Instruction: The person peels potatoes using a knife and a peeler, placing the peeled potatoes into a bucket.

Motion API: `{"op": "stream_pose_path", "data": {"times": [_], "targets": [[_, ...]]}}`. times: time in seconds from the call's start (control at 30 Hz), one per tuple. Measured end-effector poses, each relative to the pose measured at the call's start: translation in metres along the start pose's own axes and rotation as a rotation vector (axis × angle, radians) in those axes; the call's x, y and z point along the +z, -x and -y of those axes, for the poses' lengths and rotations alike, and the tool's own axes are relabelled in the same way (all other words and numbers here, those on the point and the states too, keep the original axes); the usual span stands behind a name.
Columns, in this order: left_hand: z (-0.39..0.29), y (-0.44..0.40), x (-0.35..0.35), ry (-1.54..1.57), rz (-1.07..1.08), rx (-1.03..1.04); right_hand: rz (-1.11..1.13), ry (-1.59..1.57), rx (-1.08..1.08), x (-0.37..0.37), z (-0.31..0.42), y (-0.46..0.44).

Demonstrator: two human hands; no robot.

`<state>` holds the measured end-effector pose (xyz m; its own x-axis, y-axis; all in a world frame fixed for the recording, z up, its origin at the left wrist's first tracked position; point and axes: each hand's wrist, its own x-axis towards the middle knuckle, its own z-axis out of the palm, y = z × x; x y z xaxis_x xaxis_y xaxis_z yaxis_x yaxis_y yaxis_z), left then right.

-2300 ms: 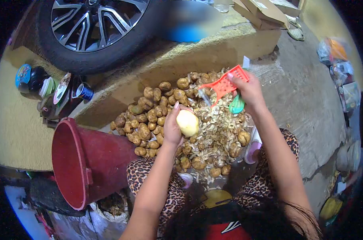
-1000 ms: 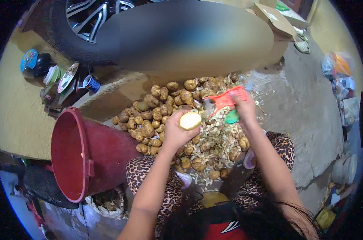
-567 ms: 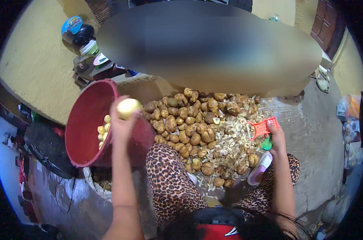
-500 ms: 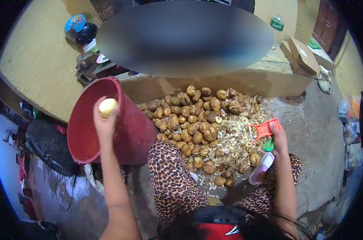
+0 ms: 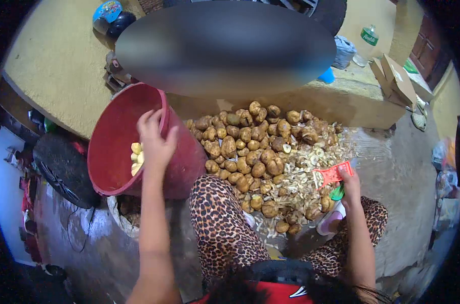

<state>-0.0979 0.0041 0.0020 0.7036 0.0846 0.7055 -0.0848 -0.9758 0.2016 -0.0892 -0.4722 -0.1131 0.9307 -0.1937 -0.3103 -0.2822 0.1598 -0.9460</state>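
My left hand (image 5: pixel 156 139) is over the near right rim of a red bucket (image 5: pixel 182 162), its fingers apart and nothing in them. Inside the tilted bucket, several peeled potatoes (image 5: pixel 136 158) show beside my wrist; part of the pile is hidden by my arm. My right hand (image 5: pixel 350 188) is closed around an orange-red peeler (image 5: pixel 333 174), held above the peelings. A green piece (image 5: pixel 337 192) sticks out below that hand; whether it belongs to the peeler I cannot tell. Unpeeled brown potatoes (image 5: pixel 242 147) lie heaped on the floor between the bucket and my right hand.
Potato peelings (image 5: pixel 303 177) spread over the floor right of the heap. A low ledge (image 5: pixel 351 104) runs behind it, with a plastic bottle (image 5: pixel 366 43) and a cardboard box (image 5: pixel 394 81). A tire (image 5: pixel 65 169) lies left of the bucket. My patterned trouser legs (image 5: pixel 225 218) frame the near side.
My left hand has let go of the peeled potato and opened, moving right toward the bucket's rim. Peeled potatoes now show in the bucket. The right hand keeps the peeler; the view has shifted slightly.
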Motion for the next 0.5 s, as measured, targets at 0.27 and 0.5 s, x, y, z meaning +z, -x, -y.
{"op": "stream_pose_path", "data": {"times": [0.27, 0.5], "targets": [[0.044, 0.011, 0.218, 0.111, 0.818, 0.092, 0.159, 0.114, 0.072, 0.031, -0.022, -0.022], [0.154, 0.155, 0.391, -0.218, 1.463, -0.218, 0.161, 0.144, 0.096, 0.043, -0.013, -0.040]]}}
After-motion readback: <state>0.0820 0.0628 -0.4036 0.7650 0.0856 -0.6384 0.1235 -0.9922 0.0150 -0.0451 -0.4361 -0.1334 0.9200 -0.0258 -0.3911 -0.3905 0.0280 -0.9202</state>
